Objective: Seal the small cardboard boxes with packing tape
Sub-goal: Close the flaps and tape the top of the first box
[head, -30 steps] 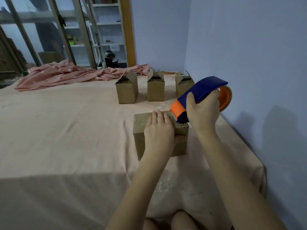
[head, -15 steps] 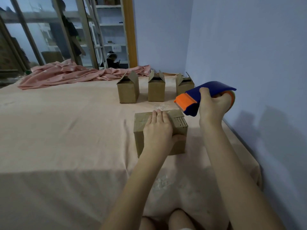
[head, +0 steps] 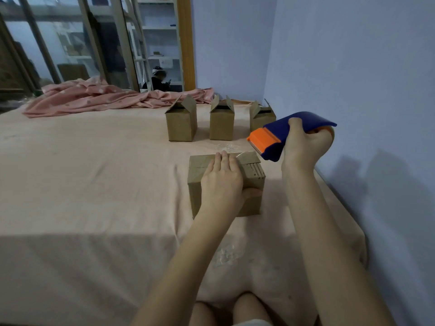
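Pink-covered counter (head: pixel 94 184) — three open boxes (head: pixel 181 123) at the rear. Left hand (head: pixel 221 182) presses flat on the near box (head: pixel 200 182); right hand (head: pixel 303 147) grips the tape dispenser (head: pixel 277 135) — raised beside it.

Matt cardboard, smooth plastic, soft cloth

The closed brown cardboard box (head: pixel 200 171) is matt, its top carrying a faintly shiny strip of clear tape (head: pixel 253 169); the three open brown boxes (head: pixel 181 123) look equally dull. The blue and orange tape dispenser (head: pixel 270 140) is smooth plastic. The peach table cover (head: pixel 94 184) and crumpled pink spotted blanket (head: pixel 98 97) are soft, matt cloth.
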`<action>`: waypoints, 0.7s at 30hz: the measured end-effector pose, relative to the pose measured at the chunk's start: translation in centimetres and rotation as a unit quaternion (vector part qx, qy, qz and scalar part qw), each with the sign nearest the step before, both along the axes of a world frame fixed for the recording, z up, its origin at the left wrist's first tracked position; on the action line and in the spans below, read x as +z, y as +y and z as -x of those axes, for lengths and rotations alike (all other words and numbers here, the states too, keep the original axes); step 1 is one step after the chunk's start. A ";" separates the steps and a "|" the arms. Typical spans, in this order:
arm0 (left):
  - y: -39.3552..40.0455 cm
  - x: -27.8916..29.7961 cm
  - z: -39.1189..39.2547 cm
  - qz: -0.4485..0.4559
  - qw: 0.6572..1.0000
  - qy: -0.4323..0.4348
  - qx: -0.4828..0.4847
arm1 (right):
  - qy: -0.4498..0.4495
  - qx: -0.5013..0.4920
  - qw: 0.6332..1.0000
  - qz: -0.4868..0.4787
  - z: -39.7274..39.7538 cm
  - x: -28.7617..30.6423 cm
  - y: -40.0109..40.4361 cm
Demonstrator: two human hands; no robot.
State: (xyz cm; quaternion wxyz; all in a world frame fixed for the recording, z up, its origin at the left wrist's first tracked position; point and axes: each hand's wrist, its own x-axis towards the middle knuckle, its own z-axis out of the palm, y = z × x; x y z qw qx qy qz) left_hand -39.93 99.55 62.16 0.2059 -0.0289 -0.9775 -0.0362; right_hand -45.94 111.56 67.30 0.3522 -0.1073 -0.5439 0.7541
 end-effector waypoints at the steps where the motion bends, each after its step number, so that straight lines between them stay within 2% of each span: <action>1: 0.0 0.0 0.0 -0.001 1.000 0.000 0.001 | 0.004 0.002 1.000 -0.002 0.0 0.1 0.0; 7: -1.0 0.5 0.3 -0.003 1.000 -0.024 -0.009 | -0.027 -0.004 0.998 0.062 0.4 -2.3 -0.3; 12: -2.7 0.8 -0.1 0.000 0.999 -0.041 0.001 | -0.063 0.033 0.983 0.167 0.1 -4.4 -1.6; 17: -4.9 1.5 -1.6 0.004 0.998 -0.061 0.025 | -0.093 0.053 0.991 0.080 -0.5 -4.3 -3.9; 19: -4.8 2.3 -1.6 0.011 0.996 -0.084 0.025 | -0.090 0.041 0.995 0.004 -0.6 -3.9 -3.9; 21: -3.9 3.3 -1.4 0.028 0.993 -0.109 0.034 | -0.074 0.018 0.991 -0.113 -0.7 -2.9 -3.8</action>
